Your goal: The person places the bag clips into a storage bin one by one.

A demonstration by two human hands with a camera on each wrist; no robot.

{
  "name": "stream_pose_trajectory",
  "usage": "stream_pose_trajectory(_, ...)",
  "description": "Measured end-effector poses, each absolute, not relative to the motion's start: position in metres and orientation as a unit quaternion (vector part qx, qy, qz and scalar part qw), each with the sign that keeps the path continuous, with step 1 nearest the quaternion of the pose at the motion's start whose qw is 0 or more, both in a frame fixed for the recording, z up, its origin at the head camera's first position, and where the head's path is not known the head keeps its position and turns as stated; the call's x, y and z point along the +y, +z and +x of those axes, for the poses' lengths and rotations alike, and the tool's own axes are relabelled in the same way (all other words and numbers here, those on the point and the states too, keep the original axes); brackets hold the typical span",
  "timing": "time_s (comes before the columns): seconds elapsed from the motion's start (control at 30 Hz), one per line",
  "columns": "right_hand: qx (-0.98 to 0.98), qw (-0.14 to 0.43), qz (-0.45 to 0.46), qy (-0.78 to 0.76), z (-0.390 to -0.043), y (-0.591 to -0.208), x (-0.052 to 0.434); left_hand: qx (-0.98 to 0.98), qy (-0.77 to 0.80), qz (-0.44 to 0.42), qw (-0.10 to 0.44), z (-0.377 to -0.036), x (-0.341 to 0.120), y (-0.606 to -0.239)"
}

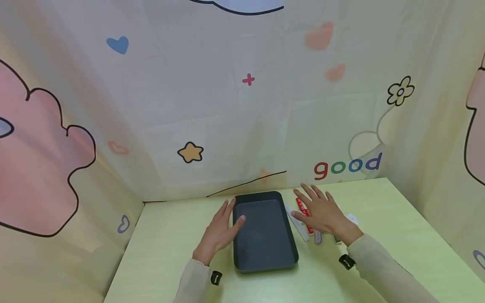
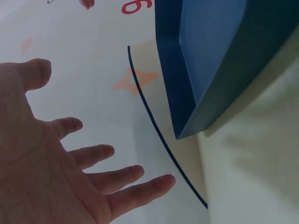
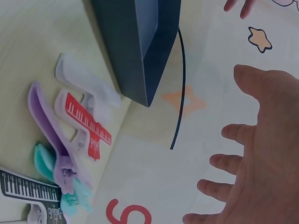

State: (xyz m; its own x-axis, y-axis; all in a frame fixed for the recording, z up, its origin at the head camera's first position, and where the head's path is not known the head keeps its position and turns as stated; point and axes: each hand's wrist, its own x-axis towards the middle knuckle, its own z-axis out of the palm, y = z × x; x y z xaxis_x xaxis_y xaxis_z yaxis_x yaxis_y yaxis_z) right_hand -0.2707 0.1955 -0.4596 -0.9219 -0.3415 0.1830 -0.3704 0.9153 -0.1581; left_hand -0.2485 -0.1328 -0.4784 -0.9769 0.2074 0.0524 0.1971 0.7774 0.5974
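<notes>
Dark tray [image 1: 265,235]: empty, on the pale green table [image 1: 398,235], between both hands.
Left hand [image 1: 219,231]: fingers straight, spread, thumb against the tray's left rim, gripping nothing.
Right hand [image 1: 322,212]: fingers spread flat, hovering over the clips, holding nothing.
Clips: red [image 3: 86,122], purple [image 3: 49,135], teal [image 3: 46,163], white [image 3: 84,84], lying just right of the tray.

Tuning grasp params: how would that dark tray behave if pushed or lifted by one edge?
The dark tray looks rigid: straight walls, no sag. Its flat base on the table suggests it slides rather than tips or rolls. It's empty, so probably light. Smooth, thin rim may slip in a pinch.
</notes>
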Motion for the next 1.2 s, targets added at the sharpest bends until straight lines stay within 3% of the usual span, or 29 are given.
stream_pose_trajectory(1.2, -0.964, 0.013, 0.262, 0.039, -0.299, -0.497, 0.206, 0.891, 0.443, 0.075, 0.057, -0.254, -0.142, -0.534)
